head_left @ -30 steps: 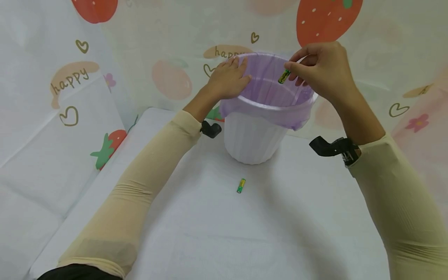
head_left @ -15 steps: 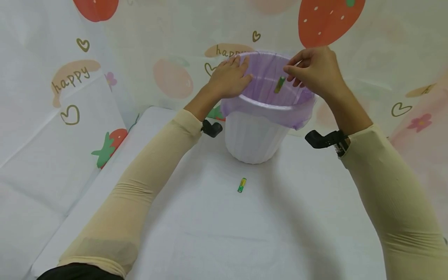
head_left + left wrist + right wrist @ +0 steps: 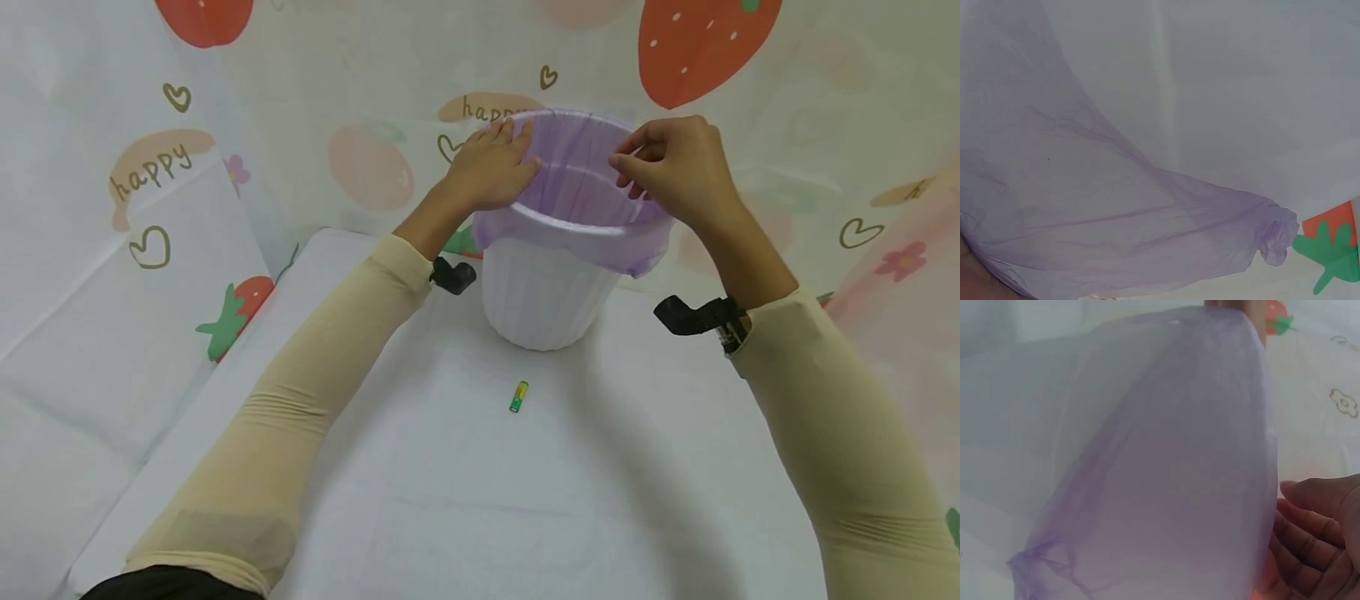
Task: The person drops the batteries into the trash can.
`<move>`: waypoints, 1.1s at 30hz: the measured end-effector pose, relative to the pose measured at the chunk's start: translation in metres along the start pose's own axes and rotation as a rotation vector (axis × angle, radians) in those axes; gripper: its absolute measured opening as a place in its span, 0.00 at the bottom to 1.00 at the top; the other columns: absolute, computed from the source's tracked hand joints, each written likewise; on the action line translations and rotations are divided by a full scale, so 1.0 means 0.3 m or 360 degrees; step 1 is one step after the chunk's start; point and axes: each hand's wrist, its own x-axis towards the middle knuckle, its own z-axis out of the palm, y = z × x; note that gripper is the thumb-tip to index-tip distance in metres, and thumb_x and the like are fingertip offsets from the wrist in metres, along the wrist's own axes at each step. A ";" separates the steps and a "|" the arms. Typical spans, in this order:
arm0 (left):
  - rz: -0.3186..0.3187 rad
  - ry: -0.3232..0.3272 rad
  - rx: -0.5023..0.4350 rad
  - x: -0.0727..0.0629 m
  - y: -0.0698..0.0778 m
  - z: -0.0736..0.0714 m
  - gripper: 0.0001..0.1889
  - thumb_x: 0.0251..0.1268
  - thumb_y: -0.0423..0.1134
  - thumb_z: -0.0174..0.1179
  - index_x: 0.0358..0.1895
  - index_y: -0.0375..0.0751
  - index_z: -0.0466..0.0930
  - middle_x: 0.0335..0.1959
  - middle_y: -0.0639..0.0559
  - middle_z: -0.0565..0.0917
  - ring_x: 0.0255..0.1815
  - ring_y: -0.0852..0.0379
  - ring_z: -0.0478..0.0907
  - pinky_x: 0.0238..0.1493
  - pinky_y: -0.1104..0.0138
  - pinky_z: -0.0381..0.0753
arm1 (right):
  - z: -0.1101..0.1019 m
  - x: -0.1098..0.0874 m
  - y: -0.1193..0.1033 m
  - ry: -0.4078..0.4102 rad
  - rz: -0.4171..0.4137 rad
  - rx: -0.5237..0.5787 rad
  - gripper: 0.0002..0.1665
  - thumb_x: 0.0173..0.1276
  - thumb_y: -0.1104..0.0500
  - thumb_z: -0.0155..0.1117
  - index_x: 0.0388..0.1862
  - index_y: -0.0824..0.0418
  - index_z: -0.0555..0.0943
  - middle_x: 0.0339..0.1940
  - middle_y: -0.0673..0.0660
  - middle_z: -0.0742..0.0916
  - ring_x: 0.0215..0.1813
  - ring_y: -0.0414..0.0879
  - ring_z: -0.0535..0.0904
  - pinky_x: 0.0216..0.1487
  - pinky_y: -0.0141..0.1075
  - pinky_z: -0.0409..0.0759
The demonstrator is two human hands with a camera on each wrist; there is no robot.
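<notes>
A white trash bin stands upright on the white table, with a purple bag folded over its rim. On the bin's left rim rests my left hand, fingers extended over the edge. My right hand hovers at the right side of the opening, fingers loosely bent and holding nothing. In the right wrist view, that hand's thumb stands apart from the fingers. One green and yellow battery lies on the table in front of the bin. The bottom of the bin is hidden from the head view.
Behind the table hangs a pale backdrop printed with strawberries, hearts and words. The table's left edge runs beside the left arm. A knotted corner of the bag sticks out from the bin's side.
My right hand has let go of a second battery, which dropped into the bin and is now out of sight. That hand has shifted slightly left and lower; the left hand stayed put.
</notes>
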 end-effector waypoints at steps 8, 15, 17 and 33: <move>-0.0002 -0.0014 0.0005 0.003 0.001 0.001 0.37 0.82 0.59 0.21 0.82 0.41 0.30 0.83 0.37 0.36 0.83 0.45 0.30 0.81 0.53 0.31 | 0.010 -0.086 -0.022 0.0130 -0.0149 0.0043 0.14 0.71 0.54 0.69 0.42 0.65 0.88 0.26 0.55 0.89 0.26 0.45 0.84 0.30 0.26 0.81; -0.0002 -0.0021 0.0005 0.000 0.002 0.002 0.37 0.82 0.59 0.21 0.82 0.41 0.30 0.83 0.37 0.36 0.83 0.44 0.30 0.81 0.53 0.31 | 0.032 -0.192 -0.042 0.0209 -0.0230 0.0102 0.11 0.70 0.56 0.69 0.39 0.64 0.88 0.27 0.56 0.89 0.26 0.43 0.84 0.29 0.25 0.80; -0.0008 -0.0028 0.0007 0.001 0.002 0.000 0.37 0.82 0.59 0.21 0.82 0.41 0.29 0.83 0.37 0.36 0.83 0.45 0.30 0.81 0.53 0.31 | 0.049 -0.226 -0.040 0.0223 -0.0264 0.0107 0.11 0.70 0.56 0.69 0.39 0.64 0.88 0.27 0.56 0.89 0.25 0.42 0.83 0.29 0.25 0.80; -0.0006 0.0005 0.0001 0.002 -0.008 0.014 0.37 0.82 0.59 0.23 0.83 0.41 0.31 0.83 0.37 0.37 0.83 0.44 0.32 0.81 0.52 0.33 | 0.242 -0.459 0.036 0.0130 -0.0307 0.0284 0.03 0.69 0.63 0.70 0.39 0.60 0.88 0.25 0.50 0.88 0.24 0.41 0.82 0.26 0.26 0.78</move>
